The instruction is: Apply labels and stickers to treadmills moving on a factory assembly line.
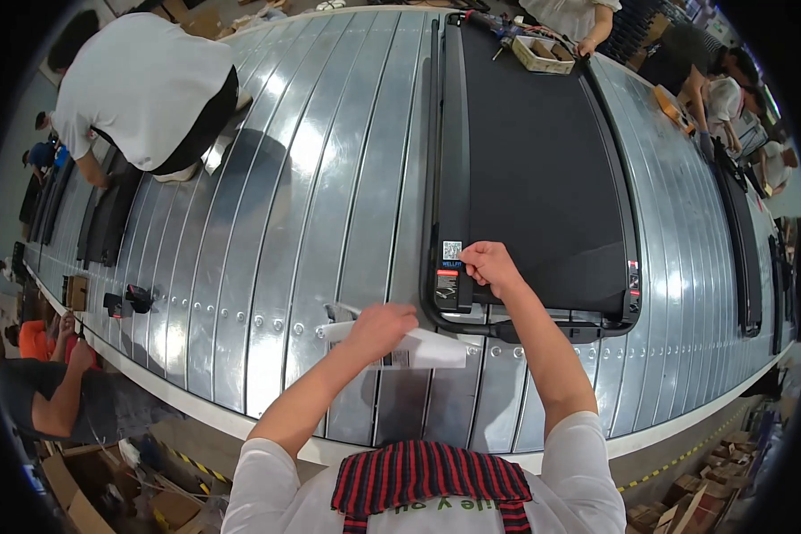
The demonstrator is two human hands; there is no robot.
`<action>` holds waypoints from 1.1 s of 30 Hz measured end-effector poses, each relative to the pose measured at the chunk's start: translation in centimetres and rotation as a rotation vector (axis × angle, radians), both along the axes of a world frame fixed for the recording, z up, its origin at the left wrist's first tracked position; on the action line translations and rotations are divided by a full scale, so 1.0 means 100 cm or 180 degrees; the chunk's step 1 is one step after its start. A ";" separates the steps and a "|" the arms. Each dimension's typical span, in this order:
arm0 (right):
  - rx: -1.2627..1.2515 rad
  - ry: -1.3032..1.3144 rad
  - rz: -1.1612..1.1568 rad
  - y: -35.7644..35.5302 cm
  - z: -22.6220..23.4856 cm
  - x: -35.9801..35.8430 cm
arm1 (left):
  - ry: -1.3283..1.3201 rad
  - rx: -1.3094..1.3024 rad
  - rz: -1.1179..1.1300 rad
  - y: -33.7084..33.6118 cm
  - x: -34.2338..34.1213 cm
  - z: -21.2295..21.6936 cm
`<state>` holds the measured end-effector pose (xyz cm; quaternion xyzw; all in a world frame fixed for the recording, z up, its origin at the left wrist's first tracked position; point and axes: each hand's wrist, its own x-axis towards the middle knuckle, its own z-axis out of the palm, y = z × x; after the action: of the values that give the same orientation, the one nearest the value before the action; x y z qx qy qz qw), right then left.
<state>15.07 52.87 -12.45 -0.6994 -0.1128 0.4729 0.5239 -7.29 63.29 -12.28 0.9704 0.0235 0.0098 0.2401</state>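
Left hand point(384, 331) grips white sheet point(440, 351), hiding part. Right hand point(492, 269) pinched narrow at square label point(451, 250); contact unclear. Far: tray point(545, 65) on treadmill point(543, 169).

Black treadmill point(543, 160), white paper point(443, 350), red-black striped apron point(432, 479), silver table point(347, 178)

Glossy metal table point(345, 178); matt, perhaps rubber belt point(543, 160).

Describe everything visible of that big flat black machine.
Lying flat on silvery metal slats, the black rectangular machine has a broad matte panel and rounded tubular frame. The right hand is at a white patterned sticker by its near left corner; a co-worker's hand and a pale box are at its far end.
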 end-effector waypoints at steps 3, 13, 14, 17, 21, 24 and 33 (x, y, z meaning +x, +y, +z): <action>-0.0155 0.0051 0.0018 0.007 -0.002 0.002 | -0.0093 0.0205 -0.0064 0.012 0.015 0.005; -0.0256 0.0130 -0.0071 0.012 -0.002 0.000 | -0.0291 0.0193 -0.0093 0.020 0.038 0.002; -0.0256 0.0103 -0.0097 0.012 -0.001 -0.002 | -0.0180 0.0159 -0.0095 0.021 0.039 0.001; -0.0213 0.0053 -0.0145 0.013 -0.001 -0.004 | -0.0076 0.0205 -0.0130 0.022 0.041 -0.003; -0.0179 0.0001 -0.0215 0.013 -0.003 -0.005 | -0.0053 0.0188 -0.0087 0.021 0.042 -0.001; -0.0243 -0.0017 -0.0237 0.012 -0.004 -0.004 | -0.0173 0.0125 -0.0090 0.020 0.041 -0.003; -0.0160 -0.0048 -0.0294 0.012 -0.006 -0.006 | -0.0088 0.0271 -0.0161 0.022 0.041 -0.003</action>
<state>14.46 54.09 -13.08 -0.7202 -0.0725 0.4457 0.5267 -3.17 65.47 -12.54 0.9798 -0.0048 0.0181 0.1990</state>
